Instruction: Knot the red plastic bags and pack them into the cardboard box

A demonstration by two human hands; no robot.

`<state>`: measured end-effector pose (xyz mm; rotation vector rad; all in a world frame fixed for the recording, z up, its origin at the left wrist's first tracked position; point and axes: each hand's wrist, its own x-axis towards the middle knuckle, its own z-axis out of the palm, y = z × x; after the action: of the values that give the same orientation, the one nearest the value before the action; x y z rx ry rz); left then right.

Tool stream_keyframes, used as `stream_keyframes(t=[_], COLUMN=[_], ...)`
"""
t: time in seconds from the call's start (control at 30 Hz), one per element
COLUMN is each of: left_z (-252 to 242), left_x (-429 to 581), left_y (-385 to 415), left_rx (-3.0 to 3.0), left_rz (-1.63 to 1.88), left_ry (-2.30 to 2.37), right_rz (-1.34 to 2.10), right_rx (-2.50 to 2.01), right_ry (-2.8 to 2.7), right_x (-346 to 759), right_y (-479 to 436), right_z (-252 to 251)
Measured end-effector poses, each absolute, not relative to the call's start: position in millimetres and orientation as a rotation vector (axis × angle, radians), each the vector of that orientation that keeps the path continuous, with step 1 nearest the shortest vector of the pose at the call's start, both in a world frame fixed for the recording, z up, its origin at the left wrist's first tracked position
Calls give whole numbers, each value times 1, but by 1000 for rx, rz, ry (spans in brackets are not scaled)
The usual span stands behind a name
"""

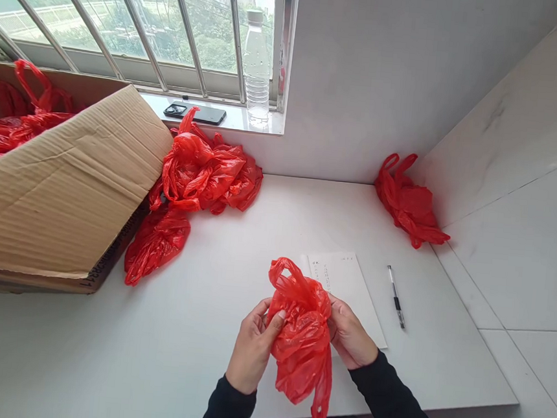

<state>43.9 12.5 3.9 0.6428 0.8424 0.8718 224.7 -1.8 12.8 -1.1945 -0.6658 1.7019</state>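
Observation:
Between my two hands, above the front part of the white table [198, 351], is a crumpled red plastic bag [303, 341]. Its handle loop sticks up at the top and a strip hangs down at the lower right. My left hand [254, 343] grips the bag's left side, thumb laid on the front. On the other side my right hand [349, 332] pinches the bag's upper right edge, its fingertips partly hidden behind the plastic. Behind the bag lies a sheet of white paper [354, 287] with small handwriting, partly covered. Whatever the bag contains cannot be made out.
A cardboard box [66, 184] with red bags inside stands at the left. Bunched red bags [208, 170] lie beside it, another red bag [408, 204] at the back right. A pen [396, 297] rests right of the paper. The windowsill holds a phone [201, 114] and a bottle [256, 70].

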Motion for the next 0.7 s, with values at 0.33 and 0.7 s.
stream_keyframes(t=[0.33, 0.7], left_z=[-8, 6], left_x=[45, 45], left_y=[12, 11], left_rx=[593, 769], left_rz=[886, 882], left_ry=[983, 862], right_rz=[1726, 1645], right_rx=[-1201, -1217], right_ry=[-648, -784], right_x=[222, 222], right_y=[-5, -7], right_z=[17, 12])
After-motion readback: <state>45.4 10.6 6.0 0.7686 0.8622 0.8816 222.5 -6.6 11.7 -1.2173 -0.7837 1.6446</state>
